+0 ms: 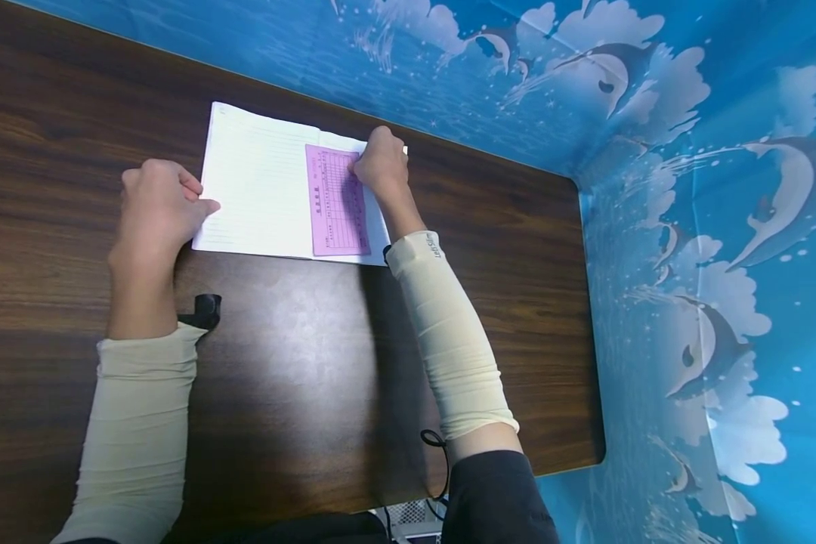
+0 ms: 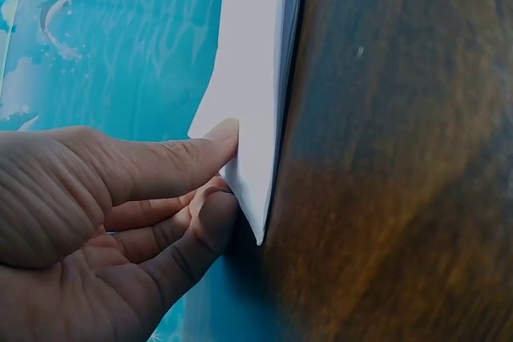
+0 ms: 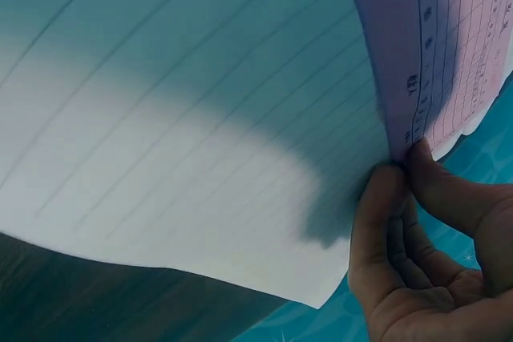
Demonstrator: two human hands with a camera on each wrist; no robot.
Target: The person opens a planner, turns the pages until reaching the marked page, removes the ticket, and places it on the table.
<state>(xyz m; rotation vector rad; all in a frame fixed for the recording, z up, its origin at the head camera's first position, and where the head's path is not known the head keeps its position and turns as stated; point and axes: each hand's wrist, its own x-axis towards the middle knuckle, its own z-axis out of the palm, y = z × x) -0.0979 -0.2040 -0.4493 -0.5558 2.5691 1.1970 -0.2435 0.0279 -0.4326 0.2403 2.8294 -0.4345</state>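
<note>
An open lined notebook (image 1: pixel 258 181) lies on the dark wooden table, and a pink printed form (image 1: pixel 340 219) with a grid rests over its right page. At the notebook's left edge my left hand (image 1: pixel 153 208) pinches the white page (image 2: pixel 252 94) between thumb and forefinger; the left wrist view shows the page bending near its corner. My right hand (image 1: pixel 384 166) is at the upper right of the notebook. In the right wrist view, its thumb and forefinger pinch the edge of the pink form (image 3: pixel 401 62), above the lined page (image 3: pixel 184 174).
Dark wood table (image 1: pixel 285 378) extends around the notebook. A blue curtain (image 1: pixel 653 227) printed with dolphins hangs behind and to the right. Black cable (image 1: pixel 446 468) runs over the table's front edge near the right sleeve (image 1: pixel 449 340).
</note>
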